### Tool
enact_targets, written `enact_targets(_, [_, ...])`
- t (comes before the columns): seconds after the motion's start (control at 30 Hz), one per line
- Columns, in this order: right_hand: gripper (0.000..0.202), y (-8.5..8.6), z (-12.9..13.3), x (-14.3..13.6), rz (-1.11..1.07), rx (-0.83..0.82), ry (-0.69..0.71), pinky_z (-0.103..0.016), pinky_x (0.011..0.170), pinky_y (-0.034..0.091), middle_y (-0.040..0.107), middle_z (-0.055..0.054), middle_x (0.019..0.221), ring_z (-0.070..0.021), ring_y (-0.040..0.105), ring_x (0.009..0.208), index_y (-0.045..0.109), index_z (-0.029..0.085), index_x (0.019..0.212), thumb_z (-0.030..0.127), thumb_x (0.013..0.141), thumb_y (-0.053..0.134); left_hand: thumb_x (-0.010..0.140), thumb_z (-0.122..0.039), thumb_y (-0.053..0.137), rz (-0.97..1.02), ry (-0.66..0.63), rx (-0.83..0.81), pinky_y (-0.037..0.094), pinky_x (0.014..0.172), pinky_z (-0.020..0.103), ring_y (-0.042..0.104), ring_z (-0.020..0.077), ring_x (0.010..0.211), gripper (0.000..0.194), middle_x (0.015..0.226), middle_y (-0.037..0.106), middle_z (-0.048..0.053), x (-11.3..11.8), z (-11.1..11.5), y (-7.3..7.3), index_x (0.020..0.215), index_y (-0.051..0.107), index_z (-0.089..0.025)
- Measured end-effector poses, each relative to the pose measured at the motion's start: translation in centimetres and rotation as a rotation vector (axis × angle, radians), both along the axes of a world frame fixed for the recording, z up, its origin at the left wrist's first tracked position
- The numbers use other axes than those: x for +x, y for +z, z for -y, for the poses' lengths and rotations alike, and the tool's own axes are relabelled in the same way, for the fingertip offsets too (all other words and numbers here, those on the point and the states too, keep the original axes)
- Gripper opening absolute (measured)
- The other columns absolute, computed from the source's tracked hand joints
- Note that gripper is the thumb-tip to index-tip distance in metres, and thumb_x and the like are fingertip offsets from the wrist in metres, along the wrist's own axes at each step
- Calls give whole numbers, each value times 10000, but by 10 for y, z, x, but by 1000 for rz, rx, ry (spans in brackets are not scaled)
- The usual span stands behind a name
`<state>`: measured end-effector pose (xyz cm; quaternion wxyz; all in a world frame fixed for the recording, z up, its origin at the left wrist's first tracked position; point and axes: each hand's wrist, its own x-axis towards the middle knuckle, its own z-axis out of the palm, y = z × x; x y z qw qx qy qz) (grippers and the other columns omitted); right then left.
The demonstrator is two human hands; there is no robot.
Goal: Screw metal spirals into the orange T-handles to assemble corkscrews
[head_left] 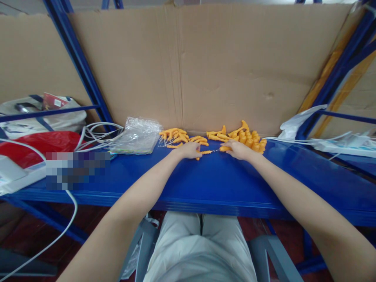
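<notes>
My left hand [190, 150] is closed on an orange handle piece [205, 152] with a ribbed shaft pointing right. A thin metal spiral [216, 150] runs from that shaft towards an orange cylindrical piece [224, 149], which my right hand [237, 150] grips between its fingers. Behind my left hand lie several orange handles [174, 134] with metal spirals among them. More orange T-shaped pieces [216, 133] lie behind my right hand, beside a cluster of orange cylinders [249, 138].
Clear plastic bags [138, 135], white cables [101, 135] and a red bag [44, 145] are at left. A power strip [23, 176] sits at the left edge. Cardboard [229, 70] stands behind the blue table [205, 184]. White plastic [346, 144] lies at right.
</notes>
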<state>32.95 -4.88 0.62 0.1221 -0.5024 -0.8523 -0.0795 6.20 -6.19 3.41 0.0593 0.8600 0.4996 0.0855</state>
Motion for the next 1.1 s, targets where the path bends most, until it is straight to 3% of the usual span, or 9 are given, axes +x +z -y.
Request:
enact_targets(0.2, [453, -8, -2, -6, -61, 40, 106, -445, 1113, 507, 679, -162, 1383, -290, 629, 1316, 693, 160, 1347, 125, 912, 572, 868, -270, 628, 22, -14, -3, 542, 768, 322, 720, 229, 832, 131, 859, 774, 59, 3, 1, -4, 846, 733, -195])
enact_targets(0.37, [445, -8, 2, -13, -140, 83, 200, -515, 1127, 494, 689, -152, 1369, -302, 621, 1322, 688, 186, 1358, 160, 929, 571, 889, -247, 609, 99, 2, 113, 559, 863, 317, 735, 228, 936, 344, 977, 777, 64, 8, 1, -9, 1216, 683, -172])
enact_targets(0.47, [459, -6, 5, -15, -162, 105, 197, -515, 1138, 481, 674, -149, 1389, -300, 618, 1320, 667, 194, 1394, 176, 951, 549, 889, -236, 619, 124, -3, 201, 558, 920, 328, 730, 234, 1027, 429, 1116, 766, 76, 9, 0, -13, 1316, 623, -188])
enact_targets(0.77, [545, -1, 6, -14, -202, 125, 167, -511, 1102, 499, 636, -180, 1353, -309, 629, 1276, 572, 179, 1496, 177, 957, 488, 946, -271, 579, 148, 18, 339, 545, 941, 367, 707, 263, 1122, 292, 1223, 737, 102, 11, 5, -14, 1231, 603, -213])
enact_targets(0.93, [558, 0, -4, -9, -377, 144, 193, -536, 1115, 486, 612, -185, 1406, -323, 585, 1334, 573, 160, 1433, 187, 876, 587, 943, -283, 586, 152, 38, 355, 535, 926, 357, 695, 274, 1145, 291, 1242, 726, 107, 9, 2, -13, 1224, 596, -208])
enact_targets(1.1, [432, 0, -10, -2, -640, -55, 156, -456, 980, 592, 655, -165, 1357, -251, 713, 1103, 603, 175, 1312, 213, 881, 605, 937, -275, 592, 149, 31, 364, 526, 948, 350, 690, 273, 1149, 289, 1230, 722, 112, 5, -3, -13, 1212, 630, -193])
